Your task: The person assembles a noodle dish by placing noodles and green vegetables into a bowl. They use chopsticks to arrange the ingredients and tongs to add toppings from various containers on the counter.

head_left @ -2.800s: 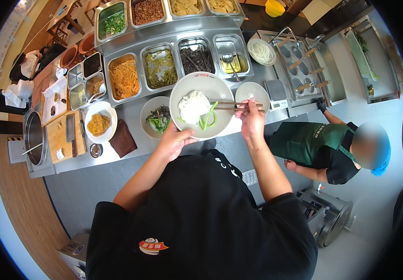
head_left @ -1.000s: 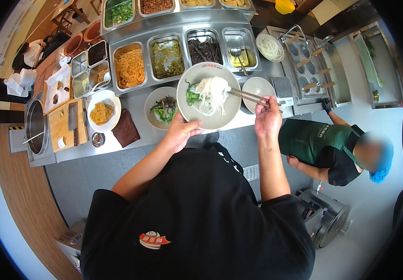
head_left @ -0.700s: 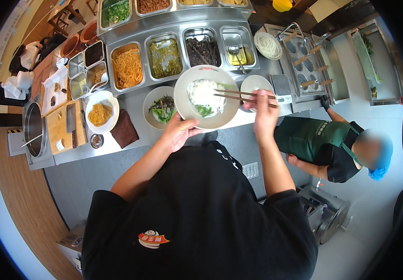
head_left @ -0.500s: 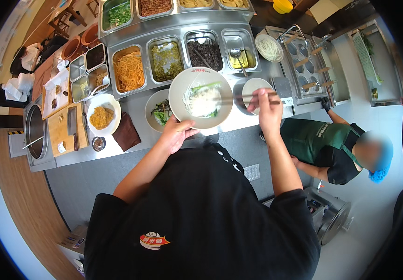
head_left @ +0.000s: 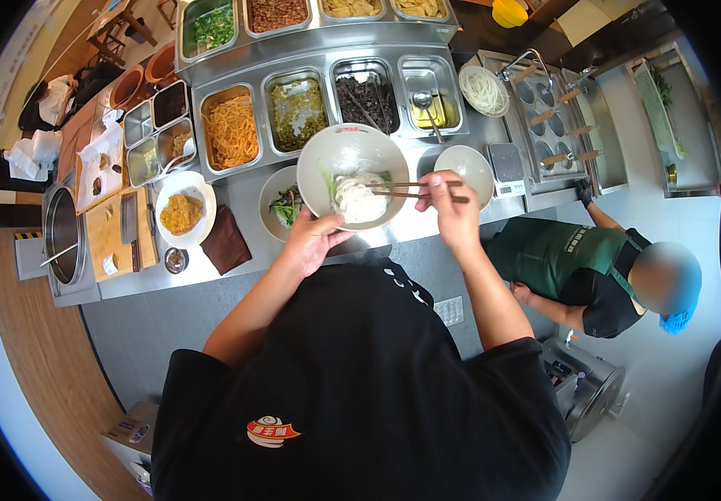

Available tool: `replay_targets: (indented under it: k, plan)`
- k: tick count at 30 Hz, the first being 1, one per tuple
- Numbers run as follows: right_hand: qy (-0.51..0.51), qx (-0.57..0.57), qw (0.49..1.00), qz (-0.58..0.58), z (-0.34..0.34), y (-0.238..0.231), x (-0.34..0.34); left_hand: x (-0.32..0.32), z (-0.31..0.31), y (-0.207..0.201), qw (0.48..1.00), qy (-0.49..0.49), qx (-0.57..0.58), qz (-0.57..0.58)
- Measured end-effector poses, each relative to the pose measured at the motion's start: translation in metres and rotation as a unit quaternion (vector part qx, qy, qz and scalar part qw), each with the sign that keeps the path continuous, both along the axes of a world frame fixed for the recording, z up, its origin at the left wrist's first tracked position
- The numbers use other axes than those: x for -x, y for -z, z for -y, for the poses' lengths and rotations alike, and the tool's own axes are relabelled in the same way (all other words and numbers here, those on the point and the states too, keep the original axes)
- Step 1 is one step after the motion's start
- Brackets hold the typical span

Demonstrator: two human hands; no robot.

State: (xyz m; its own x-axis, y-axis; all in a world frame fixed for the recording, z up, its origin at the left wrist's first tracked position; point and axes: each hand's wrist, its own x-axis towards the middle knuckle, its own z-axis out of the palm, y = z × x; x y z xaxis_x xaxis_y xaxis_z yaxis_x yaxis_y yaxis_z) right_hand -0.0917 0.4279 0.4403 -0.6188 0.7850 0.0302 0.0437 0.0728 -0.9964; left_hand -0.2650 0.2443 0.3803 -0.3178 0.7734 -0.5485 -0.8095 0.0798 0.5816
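My left hand [head_left: 315, 241] grips the near rim of a pale bowl [head_left: 319, 150], which is lifted above the counter and tilted toward me. White noodles [head_left: 362, 199] and some green leaves lie low in it. A pair of dark chopsticks [head_left: 417, 194] is pinched in my right hand [head_left: 453, 213], their tips at the noodles. Behind the held bowl and partly covered by it, a second bowl [head_left: 270, 189] with leafy greens rests on the counter. Just past my right hand stands another pale bowl [head_left: 470, 167], partly hidden by the fingers.
Steel pans of toppings, such as shredded orange food [head_left: 231, 125], line the back. On the left are a cutting board [head_left: 101, 224] with a cleaver and a plate of yellow food [head_left: 182, 210]. A co-worker in a green apron [head_left: 536, 250] stands right, near the noodle boiler [head_left: 548, 117].
The held bowl has tipped toward me, and the noodles have slid to its near side. My right hand with the chopsticks has moved left and nearer. The co-worker has shifted slightly left.
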Motion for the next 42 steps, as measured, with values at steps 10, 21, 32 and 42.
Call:
replay_targets:
  k: [10, 21, 32, 42]
  plan:
    - [0.024, 0.018, 0.999, -0.029, -0.01, 0.007, -0.025, -0.003, -0.008, 0.015, 0.999, 0.029, -0.01, 0.009]
    - [0.086, -0.183, 0.979, 0.024, -0.007, 0.028, -0.048, -0.029, -0.031, 0.035, 0.999, 0.04, 0.008, 0.036]
    - [-0.037, -0.279, 0.956, 0.078, -0.013, 0.031, -0.066, -0.058, -0.065, 0.049, 0.999, 0.013, -0.003, 0.048]
    - [0.108, -0.295, 0.943, 0.108, -0.075, 0.045, -0.115, -0.068, -0.063, 0.119, 0.998, 0.022, 0.027, 0.055]
